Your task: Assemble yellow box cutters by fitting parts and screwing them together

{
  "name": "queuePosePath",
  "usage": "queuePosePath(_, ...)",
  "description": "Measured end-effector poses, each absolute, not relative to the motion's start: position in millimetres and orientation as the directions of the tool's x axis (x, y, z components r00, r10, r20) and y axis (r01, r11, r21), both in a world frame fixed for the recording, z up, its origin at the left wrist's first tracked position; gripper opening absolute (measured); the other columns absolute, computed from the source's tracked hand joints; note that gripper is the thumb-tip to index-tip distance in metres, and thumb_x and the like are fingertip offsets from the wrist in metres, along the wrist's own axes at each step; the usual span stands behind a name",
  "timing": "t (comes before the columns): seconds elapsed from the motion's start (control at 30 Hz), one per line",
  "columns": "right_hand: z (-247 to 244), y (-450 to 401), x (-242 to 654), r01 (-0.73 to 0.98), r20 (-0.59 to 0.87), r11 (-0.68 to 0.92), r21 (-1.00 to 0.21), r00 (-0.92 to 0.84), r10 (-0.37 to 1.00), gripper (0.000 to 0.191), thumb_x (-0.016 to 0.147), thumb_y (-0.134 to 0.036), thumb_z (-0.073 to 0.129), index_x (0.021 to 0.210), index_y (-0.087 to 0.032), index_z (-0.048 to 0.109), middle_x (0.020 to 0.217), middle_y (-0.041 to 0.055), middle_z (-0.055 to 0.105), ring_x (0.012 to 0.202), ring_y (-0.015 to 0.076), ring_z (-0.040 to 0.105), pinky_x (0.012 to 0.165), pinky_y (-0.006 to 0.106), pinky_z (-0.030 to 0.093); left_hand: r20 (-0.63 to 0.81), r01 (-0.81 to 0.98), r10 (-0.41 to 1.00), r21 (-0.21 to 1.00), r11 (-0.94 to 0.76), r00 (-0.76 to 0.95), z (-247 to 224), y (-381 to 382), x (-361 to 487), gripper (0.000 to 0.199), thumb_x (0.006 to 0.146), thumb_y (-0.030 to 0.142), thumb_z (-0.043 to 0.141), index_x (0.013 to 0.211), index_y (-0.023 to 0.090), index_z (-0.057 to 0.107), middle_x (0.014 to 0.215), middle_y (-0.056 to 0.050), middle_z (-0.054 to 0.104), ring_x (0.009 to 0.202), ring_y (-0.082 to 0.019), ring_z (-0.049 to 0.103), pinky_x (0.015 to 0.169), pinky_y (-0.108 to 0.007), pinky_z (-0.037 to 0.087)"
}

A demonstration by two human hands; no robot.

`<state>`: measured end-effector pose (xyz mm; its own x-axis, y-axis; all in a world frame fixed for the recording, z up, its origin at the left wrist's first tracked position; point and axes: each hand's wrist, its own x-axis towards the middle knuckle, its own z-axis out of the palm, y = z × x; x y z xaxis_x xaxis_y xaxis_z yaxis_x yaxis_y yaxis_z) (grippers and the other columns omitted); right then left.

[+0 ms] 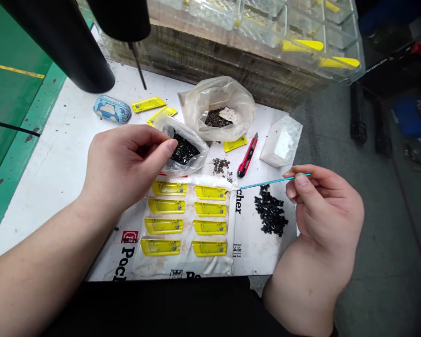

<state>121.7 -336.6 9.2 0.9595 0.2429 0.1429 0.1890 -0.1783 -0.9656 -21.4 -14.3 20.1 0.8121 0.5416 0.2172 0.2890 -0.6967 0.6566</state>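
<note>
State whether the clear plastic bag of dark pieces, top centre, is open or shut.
Open: the clear plastic bag gapes, showing dark pieces inside.

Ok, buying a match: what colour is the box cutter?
The box cutter is red and black; head view.

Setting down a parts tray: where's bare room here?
Bare white tabletop lies left of the left hand, between the blue pouch and green strip. A smaller patch sits below the black parts, beside the right hand. Crowded: the middle, around the plastic bags and red knife.
</note>
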Motion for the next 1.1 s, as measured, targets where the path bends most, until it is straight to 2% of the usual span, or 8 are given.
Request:
queuePosePath(0.2,11.3,-338.8,120.2,0.178,0.120,-0.189,-0.966,0.952,0.283,0.016,0.093,-0.027,0.088,0.108,-0.023,0.087,0.088,0.0046,0.078,0.067,0.0129,0.060,0.061,0.029,0.044,0.215,0.285,0.522,0.639,-0.715,0.826,18.7,-11.6,-20.8,0.028,0.101,0.047,0.065,0.092,0.031,0.085,0.085,0.006,0.081,0.073,-0.015,0.071,0.063,-0.032,0.048)
queuePosePath(0.33,14.5,-338.5,120.6,0.186,0.150,-0.118,-0.975,0.953,0.263,0.015,0.090,-0.026,0.089,0.105,-0.024,0.088,0.086,0.0046,0.078,0.062,0.0134,0.059,0.058,0.030,0.042,0.228,0.289,0.520,0.620,-0.729,0.823,17.3,-10.6,-20.0,0.027,0.100,0.049,0.066,0.090,0.032,0.085,0.082,0.007,0.080,0.071,-0.015,0.070,0.062,-0.033,0.048)
queuePosePath(0.47,15.4,-334.8,124.1,0.252,0.244,-0.030,-0.967,0.957,0.156,0.012,0.091,-0.023,0.087,0.103,-0.025,0.087,0.089,0.0045,0.079,0.060,0.0133,0.060,0.053,0.030,0.039,0.227,0.287,0.523,0.628,-0.723,0.822,17.0,-11.2,-20.0,0.024,0.100,0.048,0.068,0.090,0.032,0.084,0.082,0.006,0.080,0.071,-0.015,0.069,0.062,-0.033,0.047)
queuePosePath(0.57,15.1,-331.4,129.2,0.358,0.359,-0.016,-0.933,0.933,-0.036,0.008,0.093,-0.023,0.085,0.101,-0.025,0.085,0.090,0.0028,0.079,0.055,0.0114,0.056,0.049,0.030,0.035,0.212,0.284,0.536,0.660,-0.695,0.817,19.3,-13.1,-21.1,0.023,0.099,0.047,0.070,0.091,0.031,0.084,0.085,0.006,0.081,0.074,-0.015,0.071,0.065,-0.032,0.047)
queuePosePath(0.67,14.8,-329.4,134.5,0.453,0.463,-0.105,-0.885,0.841,-0.278,0.005,0.093,-0.026,0.085,0.099,-0.026,0.084,0.088,0.0011,0.078,0.053,0.0103,0.054,0.046,0.029,0.034,0.176,0.308,0.572,0.699,-0.646,0.801,23.2,-15.7,-22.2,0.021,0.096,0.047,0.073,0.095,0.029,0.085,0.088,0.006,0.083,0.077,-0.016,0.072,0.067,-0.031,0.047)
queuePosePath(0.77,13.7,-328.5,137.5,0.441,0.497,-0.228,-0.868,0.776,-0.388,0.011,0.091,-0.031,0.087,0.100,-0.025,0.084,0.086,0.0012,0.079,0.054,0.0114,0.057,0.046,0.028,0.039,0.121,0.363,0.615,0.712,-0.601,0.780,26.8,-18.0,-22.5,0.022,0.093,0.049,0.076,0.096,0.030,0.086,0.087,0.006,0.083,0.074,-0.016,0.071,0.066,-0.031,0.048)
queuePosePath(0.97,6.8,-330.7,137.2,0.382,0.540,-0.422,-0.822,0.759,-0.364,0.022,0.092,-0.038,0.086,0.107,-0.022,0.086,0.086,0.0024,0.080,0.062,0.0130,0.063,0.057,0.030,0.051,0.106,0.424,0.637,0.662,-0.618,0.764,25.2,-22.1,-27.6,0.024,0.093,0.056,0.073,0.095,0.036,0.085,0.087,0.008,0.083,0.075,-0.019,0.074,0.069,-0.033,0.050)
queuePosePath(1.1,5.1,-336.2,136.1,0.346,0.562,-0.563,-0.750,0.782,-0.268,0.022,0.099,-0.041,0.079,0.112,-0.024,0.086,0.096,0.0045,0.082,0.081,0.0192,0.075,0.075,0.036,0.061,0.182,0.419,0.637,0.615,-0.668,0.749,13.6,-17.6,-31.5,0.027,0.094,0.061,0.073,0.102,0.038,0.084,0.093,0.009,0.085,0.077,-0.020,0.079,0.063,-0.031,0.055)
